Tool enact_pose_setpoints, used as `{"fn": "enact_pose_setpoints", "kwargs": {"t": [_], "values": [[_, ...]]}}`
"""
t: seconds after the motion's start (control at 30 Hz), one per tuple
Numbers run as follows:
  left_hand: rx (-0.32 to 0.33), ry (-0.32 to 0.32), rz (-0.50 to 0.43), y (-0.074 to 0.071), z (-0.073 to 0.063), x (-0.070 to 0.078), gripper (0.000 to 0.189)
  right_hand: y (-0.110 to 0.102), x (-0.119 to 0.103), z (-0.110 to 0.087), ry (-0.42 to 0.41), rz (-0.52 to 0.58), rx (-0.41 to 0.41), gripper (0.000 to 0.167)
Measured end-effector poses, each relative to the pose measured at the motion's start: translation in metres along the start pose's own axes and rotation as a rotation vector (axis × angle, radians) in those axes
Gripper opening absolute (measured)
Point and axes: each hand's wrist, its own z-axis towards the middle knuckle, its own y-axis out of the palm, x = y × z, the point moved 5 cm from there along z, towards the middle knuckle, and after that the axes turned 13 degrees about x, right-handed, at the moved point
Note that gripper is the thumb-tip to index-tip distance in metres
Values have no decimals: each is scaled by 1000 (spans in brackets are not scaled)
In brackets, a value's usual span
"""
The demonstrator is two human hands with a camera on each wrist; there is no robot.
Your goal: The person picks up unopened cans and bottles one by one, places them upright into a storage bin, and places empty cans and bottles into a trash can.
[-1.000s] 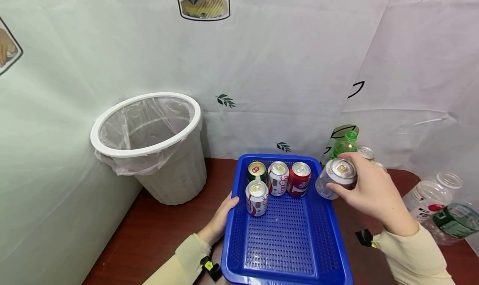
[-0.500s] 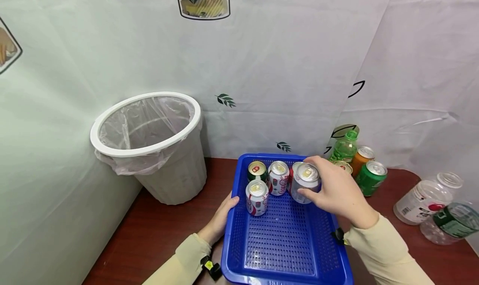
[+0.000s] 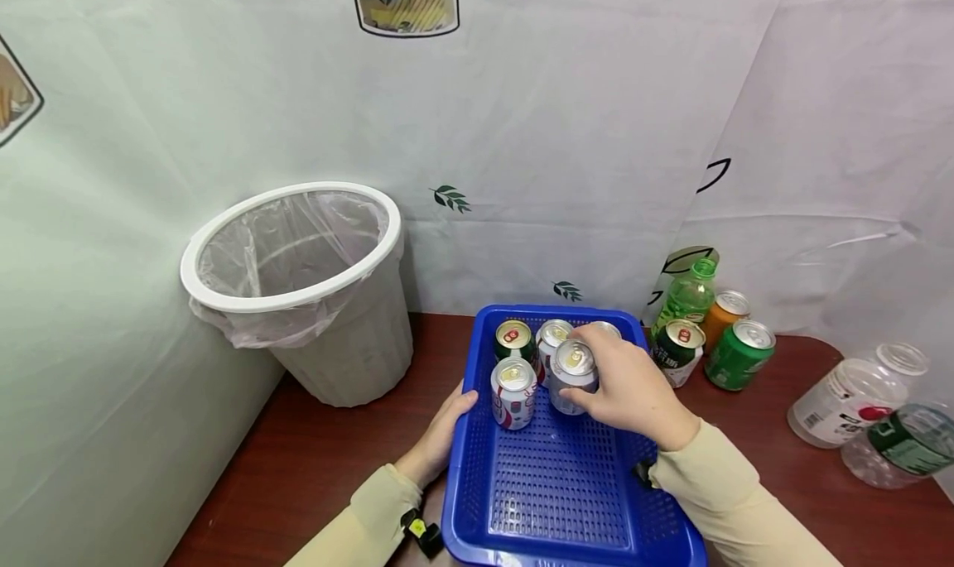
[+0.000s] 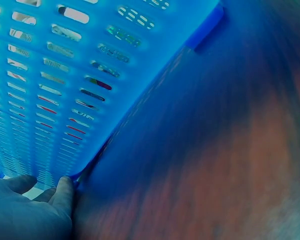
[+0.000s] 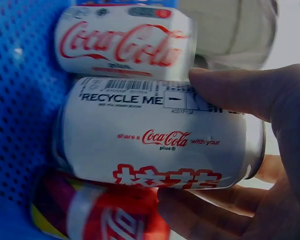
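My right hand (image 3: 633,389) grips a white Coca-Cola can (image 3: 572,377), held upright over the blue plastic basket (image 3: 555,501). The right wrist view shows its "RECYCLE ME" print, with thumb and fingers around the lid end. Close beside it stands another white Coca-Cola can (image 5: 125,42); on the other side is a red can (image 5: 120,215), mostly hidden by my hand in the head view. A dark green can (image 3: 514,339) fills the basket's far left corner, with a white can (image 3: 513,397) in front. My left hand (image 3: 436,439) holds the basket's left side, thumb at the rim.
A lined waste bin (image 3: 350,335) stands at the back left. Right of the basket are a green bottle (image 3: 686,298), an orange can (image 3: 723,314), a green can (image 3: 740,356) and a dark can (image 3: 676,352). Two clear bottles, one with a green label (image 3: 905,443), lie further right.
My right hand has carried the white can leftward from beyond the basket's right rim to over its inside, near the standing cans. The left hand has stayed at the basket's side.
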Motion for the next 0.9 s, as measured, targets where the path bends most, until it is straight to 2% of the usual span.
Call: {"fn": "enact_pose_setpoints", "kwargs": {"t": [0.27, 0.9], "values": [[-2, -1, -4, 1, 0, 0, 66, 17, -2, -6, -17, -3, -23, 72], [12, -1, 1, 0, 0, -1, 65, 33, -4, -12, -91, 3, -50, 70]]}}
